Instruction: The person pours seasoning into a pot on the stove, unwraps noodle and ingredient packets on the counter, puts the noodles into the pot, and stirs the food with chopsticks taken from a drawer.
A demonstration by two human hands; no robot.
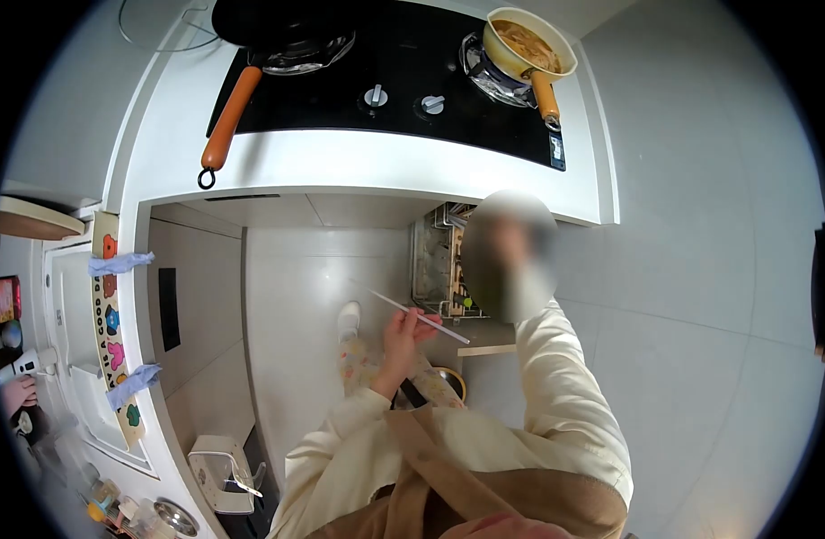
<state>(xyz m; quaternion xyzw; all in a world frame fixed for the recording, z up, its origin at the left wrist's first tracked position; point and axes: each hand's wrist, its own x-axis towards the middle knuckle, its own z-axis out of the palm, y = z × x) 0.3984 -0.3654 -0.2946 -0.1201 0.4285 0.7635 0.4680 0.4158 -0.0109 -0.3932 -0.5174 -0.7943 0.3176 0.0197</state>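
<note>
My left hand (pixel 405 336) is closed round a thin pale stick (pixel 444 330), like a chopstick, held slantwise above the floor in front of my body. My right arm reaches forward to the counter's front edge, beside an open wire rack (pixel 444 260) with utensils in it. A round blur covers most of my right hand (pixel 511 241), so its fingers and anything in them cannot be made out. Beyond it on the hob, a pale pot (pixel 529 45) with an orange-brown handle holds brown liquid food.
A dark pan with an orange handle (pixel 230 117) sits on the left burner of the black hob (pixel 403 72). Another hand (pixel 19 393) shows at the far left edge, near jars and a metal bowl (pixel 175 517). A white caddy (pixel 220 474) hangs at lower left.
</note>
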